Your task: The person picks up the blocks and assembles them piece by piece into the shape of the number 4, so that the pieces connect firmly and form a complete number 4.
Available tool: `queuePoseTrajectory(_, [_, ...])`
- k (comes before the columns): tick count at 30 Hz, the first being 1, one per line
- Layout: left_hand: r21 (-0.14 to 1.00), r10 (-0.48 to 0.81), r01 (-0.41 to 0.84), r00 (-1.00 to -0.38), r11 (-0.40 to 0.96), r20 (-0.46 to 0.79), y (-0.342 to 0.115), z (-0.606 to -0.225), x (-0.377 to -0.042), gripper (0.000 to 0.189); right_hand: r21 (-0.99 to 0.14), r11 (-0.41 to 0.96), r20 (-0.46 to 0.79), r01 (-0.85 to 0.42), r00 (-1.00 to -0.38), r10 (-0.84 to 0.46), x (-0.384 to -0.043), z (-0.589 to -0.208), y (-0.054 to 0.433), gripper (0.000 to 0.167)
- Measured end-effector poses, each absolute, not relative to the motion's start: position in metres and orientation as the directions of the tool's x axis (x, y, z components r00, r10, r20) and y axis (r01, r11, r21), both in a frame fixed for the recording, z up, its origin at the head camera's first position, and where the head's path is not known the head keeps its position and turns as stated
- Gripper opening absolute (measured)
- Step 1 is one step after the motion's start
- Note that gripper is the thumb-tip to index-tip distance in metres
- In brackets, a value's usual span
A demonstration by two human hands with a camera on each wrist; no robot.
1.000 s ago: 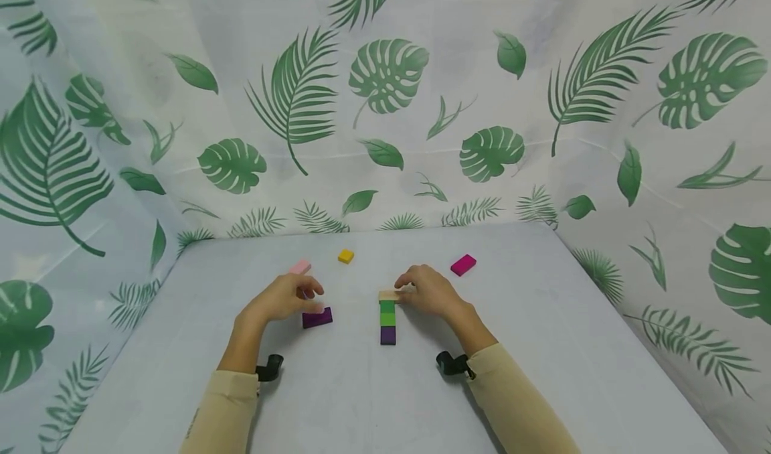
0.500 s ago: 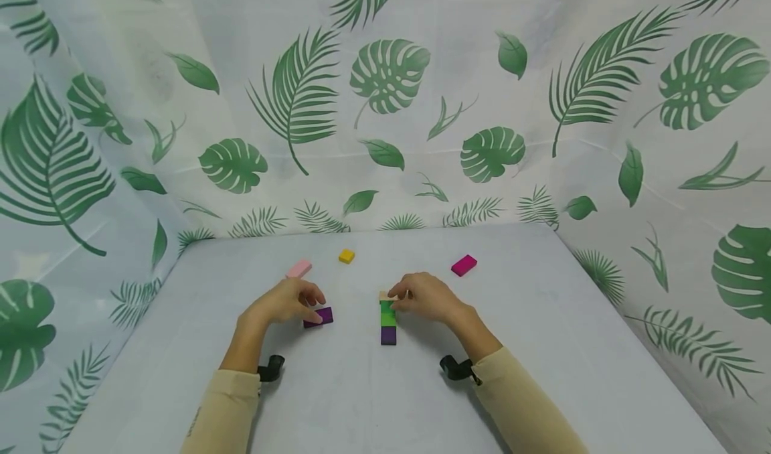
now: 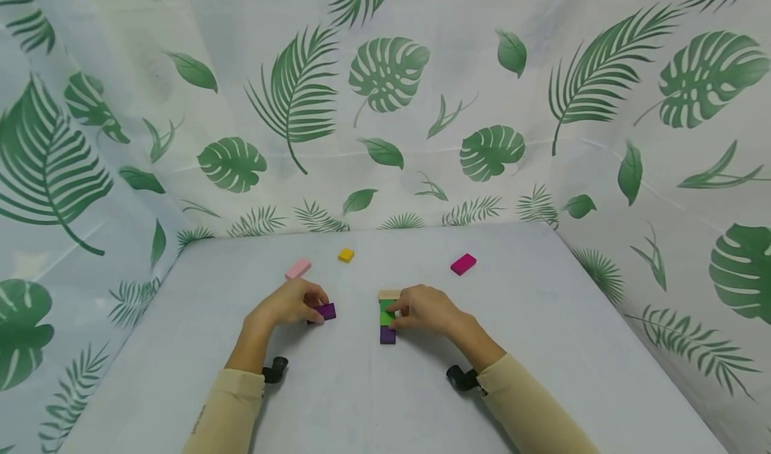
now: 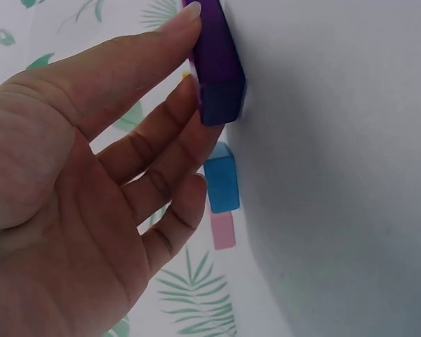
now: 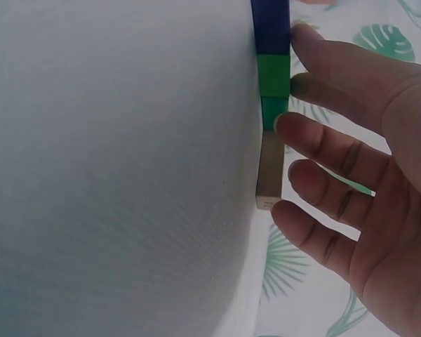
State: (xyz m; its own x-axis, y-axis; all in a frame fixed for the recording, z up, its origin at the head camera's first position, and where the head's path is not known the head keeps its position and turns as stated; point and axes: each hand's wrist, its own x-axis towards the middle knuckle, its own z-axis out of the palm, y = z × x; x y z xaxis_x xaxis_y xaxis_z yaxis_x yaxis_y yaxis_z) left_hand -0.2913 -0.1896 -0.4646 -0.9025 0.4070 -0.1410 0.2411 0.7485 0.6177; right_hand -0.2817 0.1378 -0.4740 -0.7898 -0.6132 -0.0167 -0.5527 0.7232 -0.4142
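My left hand (image 3: 286,305) pinches a purple block (image 3: 327,311) between thumb and fingers, its long side slanting near the tabletop. Past the fingers, a blue block (image 4: 222,184) shows in the left wrist view; in the head view the hand hides it. Right of it, a short row runs away from me: dark purple block (image 3: 388,335), light green block (image 5: 274,76), green block (image 3: 387,309) and pale wooden block (image 3: 393,294) set crosswise at the far end. Loosely bent, the fingers of my right hand (image 3: 430,310) touch or nearly touch the row's right side.
Farther back on the white table (image 3: 367,400) lie a pink block (image 3: 298,268), a small yellow block (image 3: 346,255) and a magenta block (image 3: 463,264). A leaf-printed cloth (image 3: 434,199) hangs behind and at both sides.
My left hand has taken hold of the purple block and shifted it slightly right and away from me. My right hand has slid from the wooden block toward me along the row.
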Motion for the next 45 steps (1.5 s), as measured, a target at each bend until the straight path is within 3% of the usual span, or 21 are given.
queuePoseTrajectory(23, [0.569,0.382,0.278,-0.922,0.774,-0.07,-0.161,-0.471,-0.299,0.026,-0.396,0.719,-0.001,-0.571,-0.783,-0.622,-0.28,-0.473,0.136,0.034])
queuePoseTrajectory(45, [0.611,0.407,0.282,-0.911,0.739,-0.072,-0.126,-0.471,-0.317,0.025,-0.391,0.721,-0.002,-0.572,-0.783,-0.622,-0.283,-0.473,0.138,0.033])
